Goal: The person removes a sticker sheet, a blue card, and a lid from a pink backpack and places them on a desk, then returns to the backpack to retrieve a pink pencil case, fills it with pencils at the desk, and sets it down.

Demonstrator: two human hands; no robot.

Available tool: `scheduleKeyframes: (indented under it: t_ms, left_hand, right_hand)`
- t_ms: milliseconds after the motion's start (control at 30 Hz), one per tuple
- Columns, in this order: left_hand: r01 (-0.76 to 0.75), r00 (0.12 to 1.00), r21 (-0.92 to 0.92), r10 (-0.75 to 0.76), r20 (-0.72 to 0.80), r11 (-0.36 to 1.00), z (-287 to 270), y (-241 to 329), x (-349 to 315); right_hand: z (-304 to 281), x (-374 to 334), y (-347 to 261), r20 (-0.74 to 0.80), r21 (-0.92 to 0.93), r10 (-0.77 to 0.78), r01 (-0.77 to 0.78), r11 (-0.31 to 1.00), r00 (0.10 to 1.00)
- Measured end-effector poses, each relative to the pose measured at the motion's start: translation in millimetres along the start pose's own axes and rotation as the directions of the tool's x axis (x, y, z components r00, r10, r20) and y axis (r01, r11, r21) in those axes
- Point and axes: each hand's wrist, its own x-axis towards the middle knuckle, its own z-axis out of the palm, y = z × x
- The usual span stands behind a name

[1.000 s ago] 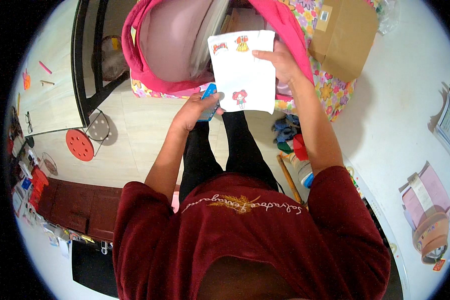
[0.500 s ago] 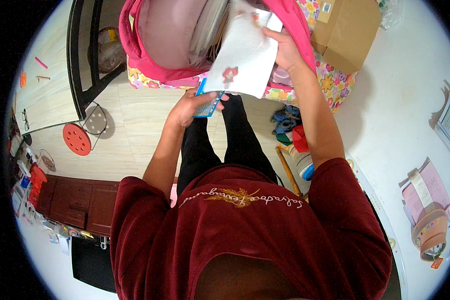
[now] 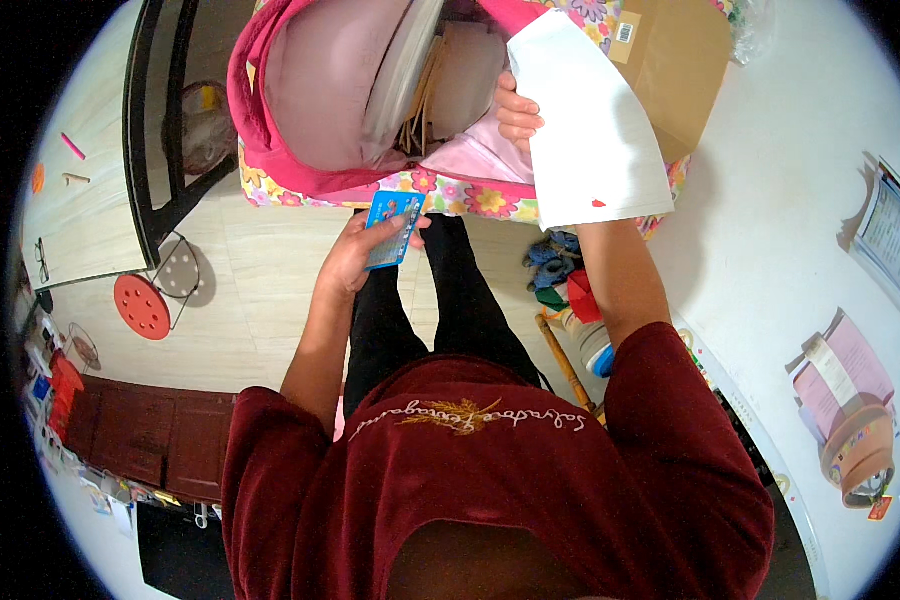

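Right hand (image 3: 518,112) bent round the left edge of a white sheet of paper (image 3: 600,130), fingers curled in, fingertips on the near face; thumb and palm hidden, so the full grip cannot be told. Paper covers the wrist, its lower edge crossing the forearm, a small red mark near that edge. Left hand (image 3: 350,258) half closed on a blue card (image 3: 382,208), thumb laid over the face, fingers mostly behind; card tilted slightly, its upper end reaching beyond the thumb. Hands well apart, paper to the right of the card and higher in view.

Containers: pink bag (image 3: 253,140) gaping beyond both hands, pale pink lining (image 3: 480,150) showing at the near right. Inside, a pale plastic folder (image 3: 398,80) on edge near the middle; thin brown-edged papers (image 3: 425,95) beside it, too crowded to count. Bag rests on a flower-print cover (image 3: 495,200). Brown cardboard box (image 3: 678,70) right of the bag, partly screened by the paper; contents cannot be seen. Crumpled clear plastic (image 3: 755,38) just beside the box, at its far right corner
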Motion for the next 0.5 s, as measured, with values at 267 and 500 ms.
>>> scheduleKeyframes:
  t_ms: [267, 500]
  left_hand:
    - [-0.008, 1.0, -0.012, 0.008, -0.02, 1.0, 3.5, 7.4, 6.8]
    - [-0.054, 0.997, -0.016, 0.053, -0.061, 0.998, 21.2, 17.4, 12.0]
  right_hand:
    - [11.0, 0.9, 3.7, -0.063, -0.03, -0.039, 0.037, 0.999, 0.997]
    - [-31.5, -3.0, -3.9, -0.103, -0.036, 0.088, -0.092, 0.995, 0.991]
